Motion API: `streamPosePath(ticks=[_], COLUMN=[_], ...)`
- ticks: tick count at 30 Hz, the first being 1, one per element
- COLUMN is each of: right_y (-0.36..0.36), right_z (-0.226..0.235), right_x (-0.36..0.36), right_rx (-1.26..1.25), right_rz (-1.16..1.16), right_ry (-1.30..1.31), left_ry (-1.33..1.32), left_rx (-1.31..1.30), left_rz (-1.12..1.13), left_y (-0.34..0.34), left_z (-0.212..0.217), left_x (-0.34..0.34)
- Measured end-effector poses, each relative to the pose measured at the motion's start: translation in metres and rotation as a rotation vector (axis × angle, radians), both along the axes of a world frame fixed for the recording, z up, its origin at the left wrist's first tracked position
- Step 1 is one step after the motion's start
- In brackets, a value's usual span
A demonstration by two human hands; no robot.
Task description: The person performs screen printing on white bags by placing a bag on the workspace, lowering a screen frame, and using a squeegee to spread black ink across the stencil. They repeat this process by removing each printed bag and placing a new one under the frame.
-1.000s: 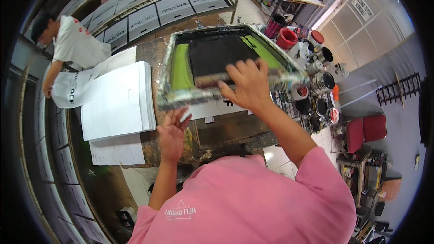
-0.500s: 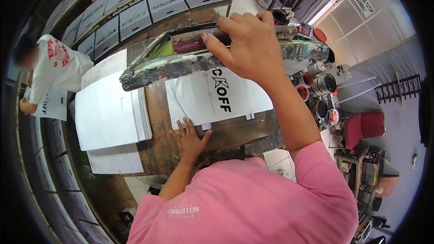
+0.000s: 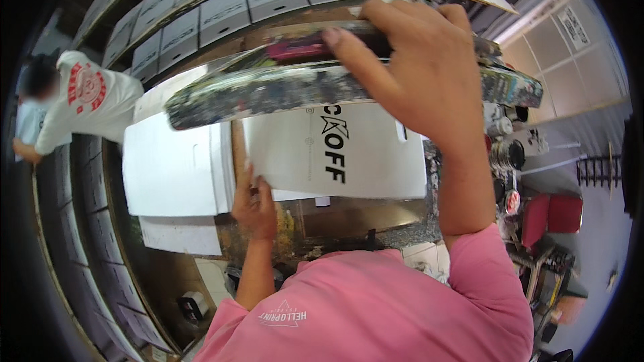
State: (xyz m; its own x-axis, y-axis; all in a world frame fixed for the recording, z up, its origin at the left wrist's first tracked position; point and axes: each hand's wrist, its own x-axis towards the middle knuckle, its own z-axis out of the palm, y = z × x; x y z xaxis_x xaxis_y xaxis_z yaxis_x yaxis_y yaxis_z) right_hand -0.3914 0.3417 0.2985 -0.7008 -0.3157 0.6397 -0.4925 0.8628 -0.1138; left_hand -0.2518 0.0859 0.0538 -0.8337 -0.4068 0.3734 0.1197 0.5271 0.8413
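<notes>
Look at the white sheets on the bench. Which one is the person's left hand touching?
The printed sheet with black lettering, under the raised frame; the left hand rests on its near left corner. The stack of white sheets further left lies untouched.

A pink short-sleeved shirt [image 3: 376,308] with a small white chest print; forearms bare, no gloves.

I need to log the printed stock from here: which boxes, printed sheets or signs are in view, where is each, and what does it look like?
Printed flat sheet: on the bench under the raised screen frame, white with black lettering; left hand at its near edge.
Blank white sheets: stacked to its left.
White boxes: rows behind the bench, small dark labels.
Wall signs: upper right, pale rectangles.
</notes>
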Motion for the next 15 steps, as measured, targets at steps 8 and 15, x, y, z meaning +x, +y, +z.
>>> streamPosePath(ticks=[8, 15], right_y=[-0.008, -0.013], right_z=[-0.009, -0.026], right_x=[0.024, 0.056], right_rx=[0.004, 0.062], right_rz=[-0.022, -0.072], right_ry=[-0.022, -0.040], left_ry=[-0.058, 0.012], left_rx=[0.115, -0.001], left_rz=[0.159, 0.196], left_y=[-0.222, -0.392], left_z=[0.003, -0.023], left_x=[0.034, 0.021])
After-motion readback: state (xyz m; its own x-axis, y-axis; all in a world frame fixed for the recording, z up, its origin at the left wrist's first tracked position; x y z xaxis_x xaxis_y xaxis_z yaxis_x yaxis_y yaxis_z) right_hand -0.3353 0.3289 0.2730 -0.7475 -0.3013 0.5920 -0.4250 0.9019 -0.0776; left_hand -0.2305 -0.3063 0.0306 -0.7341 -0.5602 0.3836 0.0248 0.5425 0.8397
